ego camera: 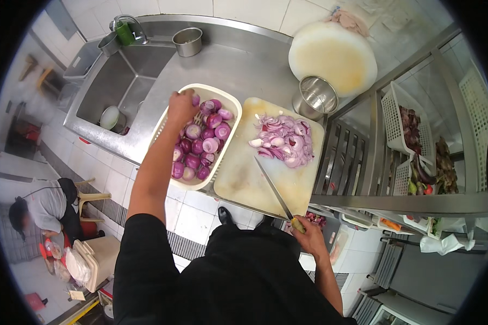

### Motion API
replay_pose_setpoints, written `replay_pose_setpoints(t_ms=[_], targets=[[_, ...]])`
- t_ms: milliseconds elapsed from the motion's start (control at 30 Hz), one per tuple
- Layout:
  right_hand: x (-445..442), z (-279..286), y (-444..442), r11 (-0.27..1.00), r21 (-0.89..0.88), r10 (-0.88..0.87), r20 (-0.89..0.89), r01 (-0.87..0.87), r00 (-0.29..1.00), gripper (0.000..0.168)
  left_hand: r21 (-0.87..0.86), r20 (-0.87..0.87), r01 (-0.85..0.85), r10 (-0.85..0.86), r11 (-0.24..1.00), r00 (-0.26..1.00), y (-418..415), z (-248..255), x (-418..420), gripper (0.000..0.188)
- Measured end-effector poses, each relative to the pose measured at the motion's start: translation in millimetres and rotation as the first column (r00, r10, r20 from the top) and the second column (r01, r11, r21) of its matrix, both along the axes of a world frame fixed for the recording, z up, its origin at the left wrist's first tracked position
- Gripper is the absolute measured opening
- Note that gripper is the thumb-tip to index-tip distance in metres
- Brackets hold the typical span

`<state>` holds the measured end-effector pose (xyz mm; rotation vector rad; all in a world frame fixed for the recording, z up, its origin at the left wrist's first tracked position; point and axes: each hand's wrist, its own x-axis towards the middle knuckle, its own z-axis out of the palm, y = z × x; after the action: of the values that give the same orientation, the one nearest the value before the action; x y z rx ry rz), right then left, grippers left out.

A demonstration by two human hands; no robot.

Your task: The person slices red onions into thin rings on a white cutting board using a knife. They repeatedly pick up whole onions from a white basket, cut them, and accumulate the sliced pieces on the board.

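Observation:
My left hand (182, 107) reaches into the far left corner of a white plastic basket (235, 106), its fingers curled round a red onion (195, 100) that is partly hidden. Several peeled red onions (197, 146) fill the basket below it. In my right hand (312, 237) is a kitchen knife (273, 183), gripped by its yellowish handle. The blade lies across the near part of a stained white cutting board (238, 170), tip pointing away from me. A heap of sliced red onion (286, 140) covers the far right part of the board.
Beyond the board stand a steel pot (315, 97) and a round cutting board (333, 57). A sink (118, 85) is at the left, with a steel bowl (187, 42) near it. A metal rack (406, 203) with produce baskets borders the right. A person (44, 207) sits at lower left.

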<state>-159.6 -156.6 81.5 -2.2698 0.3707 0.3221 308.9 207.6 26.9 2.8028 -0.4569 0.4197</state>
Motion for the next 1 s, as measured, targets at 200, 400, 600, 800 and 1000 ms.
replay_pose_setpoints(t_ms=[200,400,600,800,1000], targets=[[29,-2,-5,0.983,0.18,0.007,-0.276,0.045,0.961,0.051,-0.643,-0.211,-0.11,-0.037,0.758,0.977,-35,97,-112,0.062],[62,-27,-27,0.991,0.0,0.131,-0.027,-0.131,0.991,0.049,-0.438,-0.226,0.255,-0.38,0.862,0.897,-111,18,-278,0.061],[62,-2,-34,0.99,-0.046,0.13,-0.026,-0.131,0.991,0.047,-0.341,-0.219,0.404,-0.49,0.849,0.844,-130,-18,-311,0.072],[45,48,-39,0.972,-0.106,0.197,-0.137,-0.212,0.971,0.042,-0.664,-0.346,0.025,-0.336,0.748,0.876,-130,-20,-318,0.056],[30,61,-48,0.926,-0.14,0.318,-0.209,-0.35,0.925,0.04,-0.602,-0.337,0.025,-0.282,0.798,0.898,-135,-22,-317,0.052]])
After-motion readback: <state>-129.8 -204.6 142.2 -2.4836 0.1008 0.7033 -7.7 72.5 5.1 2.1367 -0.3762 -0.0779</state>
